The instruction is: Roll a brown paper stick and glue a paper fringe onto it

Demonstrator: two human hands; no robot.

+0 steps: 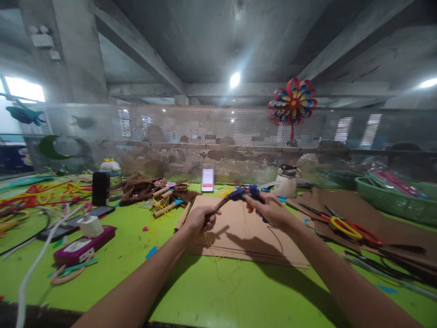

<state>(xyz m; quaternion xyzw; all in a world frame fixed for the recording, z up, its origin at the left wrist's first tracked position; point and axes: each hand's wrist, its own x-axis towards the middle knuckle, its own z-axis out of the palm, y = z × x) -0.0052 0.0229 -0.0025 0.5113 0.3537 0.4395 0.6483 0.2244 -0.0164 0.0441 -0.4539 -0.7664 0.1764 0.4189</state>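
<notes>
My left hand (202, 218) is closed around the lower end of a bundle of thin brown strips (222, 203). The strips slant up to the right, toward a dark blue part near my other hand. My right hand (271, 208) grips a blue tool with a red trigger-like part, which looks like a glue gun (253, 190). A pale translucent stick (268, 186) shows behind it. Its front end is close to the strips; whether they touch, I cannot tell. Loose yellow threads (214, 255) hang below my hands, over flat brown cardboard sheets (225, 241).
A lit phone (207, 180) stands behind the cardboard. Scissors (344, 227) lie on brown sheets at right, near a green basket (392, 200). A white jar (286, 182) stands behind my right hand. At left are a purple power strip (85, 246), cables and brown rolls (165, 209).
</notes>
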